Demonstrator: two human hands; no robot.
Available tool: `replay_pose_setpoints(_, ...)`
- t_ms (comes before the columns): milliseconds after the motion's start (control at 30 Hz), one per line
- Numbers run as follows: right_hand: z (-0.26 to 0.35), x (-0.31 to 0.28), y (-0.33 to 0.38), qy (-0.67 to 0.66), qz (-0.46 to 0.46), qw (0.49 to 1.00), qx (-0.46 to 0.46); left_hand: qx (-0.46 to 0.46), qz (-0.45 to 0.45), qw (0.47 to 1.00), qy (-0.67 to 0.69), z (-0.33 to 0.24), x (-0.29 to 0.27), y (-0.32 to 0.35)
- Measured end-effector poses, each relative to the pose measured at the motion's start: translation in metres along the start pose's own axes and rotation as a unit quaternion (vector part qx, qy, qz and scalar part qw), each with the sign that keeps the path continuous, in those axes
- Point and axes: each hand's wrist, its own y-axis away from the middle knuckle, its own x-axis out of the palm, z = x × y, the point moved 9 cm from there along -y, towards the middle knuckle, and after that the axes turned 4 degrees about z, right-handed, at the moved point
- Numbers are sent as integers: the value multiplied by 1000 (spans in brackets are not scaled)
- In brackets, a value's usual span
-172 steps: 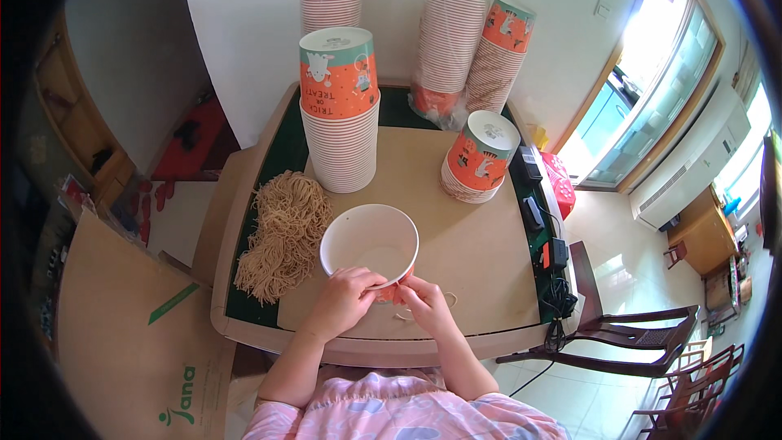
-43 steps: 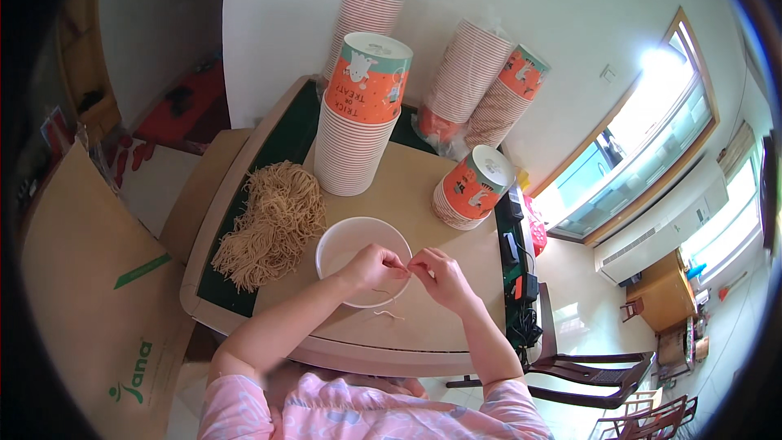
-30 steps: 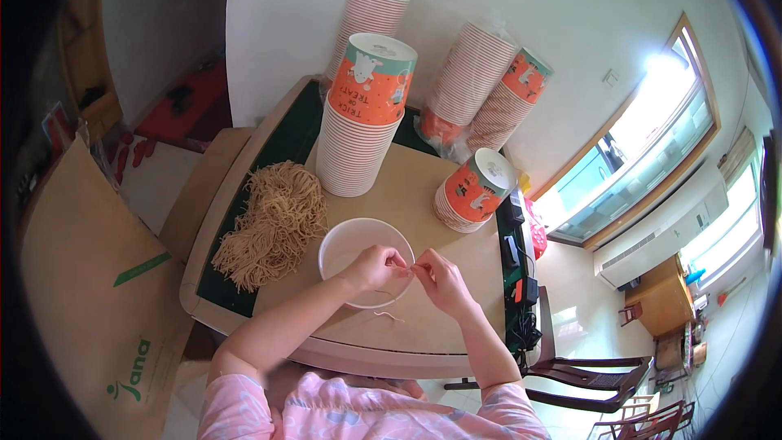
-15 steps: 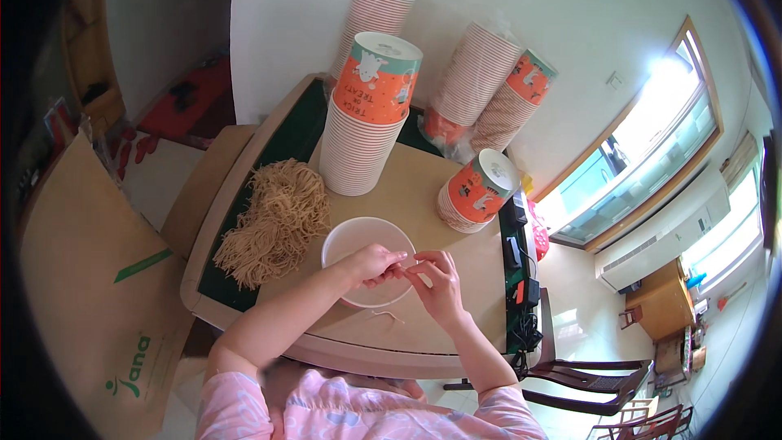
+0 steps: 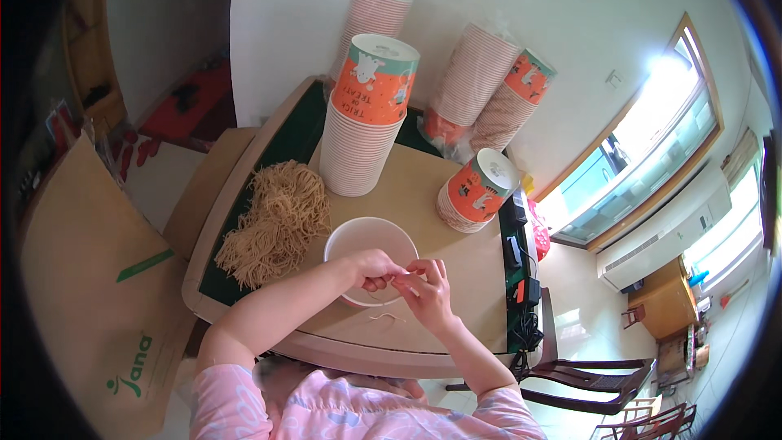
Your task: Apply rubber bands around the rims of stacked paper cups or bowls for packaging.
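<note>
Paper bucket (image 5: 354, 236), white inside: stood upright, mouth up, on the tan mat (image 5: 468, 297) near the front edge of the table (image 5: 309, 349), partly covered by both hands. Held the left hand (image 5: 373, 267) over the bucket, fingers curled inward, and the right hand (image 5: 427, 293) by its right rim, thumb and forefinger drawn close, other fingers bent and pointing up. Had the two hands meeting at the fingertips in a tight pinch; could not make out anything between, too small to tell. Saw a thin strand (image 5: 372, 297) just below the left hand, against the bucket; could not tell whether gripped. Found a loose piece of string (image 5: 388, 317) on the mat just in front of the bucket. Had a tangled bundle of beige string (image 5: 273, 228) to the left, lying partly on the mat and partly on the green border. Saw behind the bucket a tall stack of upside-down buckets (image 5: 362, 147), orange and teal at the top, and to the right a shorter stack (image 5: 476, 191), also upside down
</note>
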Motion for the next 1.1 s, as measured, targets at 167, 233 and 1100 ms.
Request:
replay_pose_setpoints(167,-14,-1,4,-34,-38,997,62,39,-63,996,42,-5,-11,0)
replay_pose_setpoints(233,-14,-2,5,-32,-37,996,74,38,-58,996,62,-5,-10,0)
replay_pose_setpoints(1100,-9,-4,5,5,-23,999,33,26,-24,997,63,-6,-3,1)
